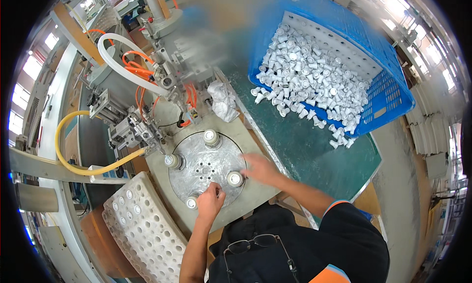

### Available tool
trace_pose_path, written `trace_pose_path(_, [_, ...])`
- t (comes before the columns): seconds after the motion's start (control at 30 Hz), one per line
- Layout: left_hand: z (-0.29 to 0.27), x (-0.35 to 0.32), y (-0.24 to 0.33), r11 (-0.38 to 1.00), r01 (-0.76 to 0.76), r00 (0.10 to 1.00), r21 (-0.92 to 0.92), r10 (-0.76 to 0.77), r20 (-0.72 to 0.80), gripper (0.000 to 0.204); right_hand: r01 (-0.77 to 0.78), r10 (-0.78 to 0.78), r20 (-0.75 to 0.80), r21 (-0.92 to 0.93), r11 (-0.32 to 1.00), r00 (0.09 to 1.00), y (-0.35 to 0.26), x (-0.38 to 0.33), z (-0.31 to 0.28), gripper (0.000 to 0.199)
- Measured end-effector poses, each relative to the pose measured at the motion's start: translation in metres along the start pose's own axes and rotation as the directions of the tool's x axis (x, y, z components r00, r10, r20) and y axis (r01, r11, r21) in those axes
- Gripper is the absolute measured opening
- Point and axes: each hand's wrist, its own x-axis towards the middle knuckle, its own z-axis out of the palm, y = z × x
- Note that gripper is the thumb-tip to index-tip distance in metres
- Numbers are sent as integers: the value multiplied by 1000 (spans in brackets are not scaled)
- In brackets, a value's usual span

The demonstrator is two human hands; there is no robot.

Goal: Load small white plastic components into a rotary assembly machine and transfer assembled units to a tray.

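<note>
A round metal turntable [204,157] carries several upright fixtures, each topped by a white part. My left hand [210,203] is over its near edge with fingers curled and pressed together; whatever they hold, if anything, is hidden. Right beside it is the near-left fixture [192,202], partly covered by my hand. My right hand [261,169] is blurred by motion, just right of the near-right fixture [235,179], and its grip is unclear. Farther off are the far fixture [211,137] and the left fixture [173,160], the latter close to the machine head [135,130].
A blue basket [393,94] on the green table [339,167] is tipped, with many small white flanged parts [314,71] spilling out. At lower left lies a pale tray [147,234] of round holes, several filled. A yellow hose [61,135] and orange tubes run to the machine.
</note>
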Motion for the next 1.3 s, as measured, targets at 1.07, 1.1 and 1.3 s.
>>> trace_pose_path(1.07, [-121, -25, -121, 854, 426, 641, -299, -518, -566, 41, -279, 277, 166, -11, 960, 946, -34, 12, 32, 25])
trace_pose_path(1.1, [-138, -24, -142, 850, 447, 607, -278, -516, -605, 42, -253, 242, 210, 24, 967, 947, -31, 13, 32, 26])
trace_pose_path(1.3, [-151, 10, -216, 849, 521, 727, -86, -494, -477, 49, -296, 291, 271, -23, 955, 918, -32, 14, 35, 27])
